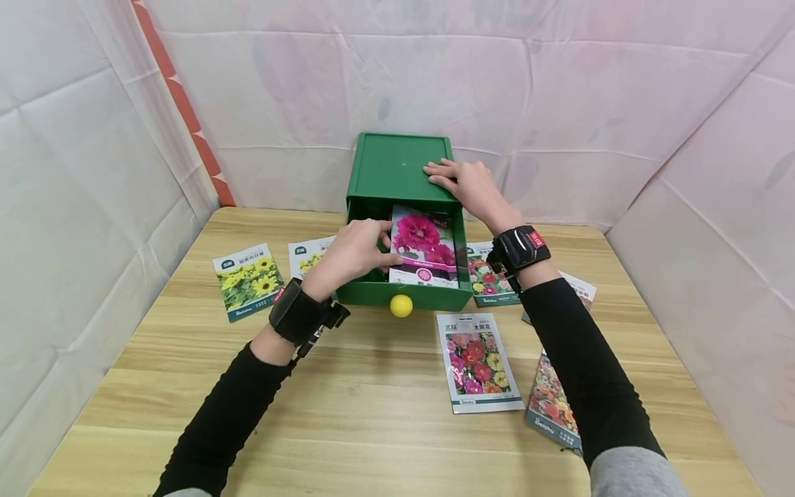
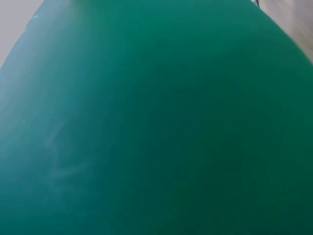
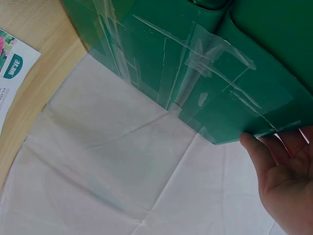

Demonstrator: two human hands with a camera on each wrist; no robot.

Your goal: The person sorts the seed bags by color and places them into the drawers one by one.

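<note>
A green drawer box [image 1: 397,166] stands at the back of the wooden table [image 1: 373,407], its drawer [image 1: 404,295] pulled out, with a yellow knob [image 1: 401,305] on its front. Inside the drawer lies a seed packet with pink flowers [image 1: 425,247]. My left hand [image 1: 357,252] reaches into the drawer and holds that packet's left edge between thumb and fingers. My right hand [image 1: 462,183] rests flat on the box's top, near the front right corner; its palm [image 3: 288,181] shows against the box's edge [image 3: 220,112]. The left wrist view shows only green plastic [image 2: 156,117].
Several more seed packets lie on the table: a sunflower one [image 1: 248,279] and another [image 1: 309,255] at the left, one [image 1: 478,362] in front of the drawer, others [image 1: 491,279] [image 1: 549,404] partly under my right arm. White sheet walls [image 1: 559,103] close in the table.
</note>
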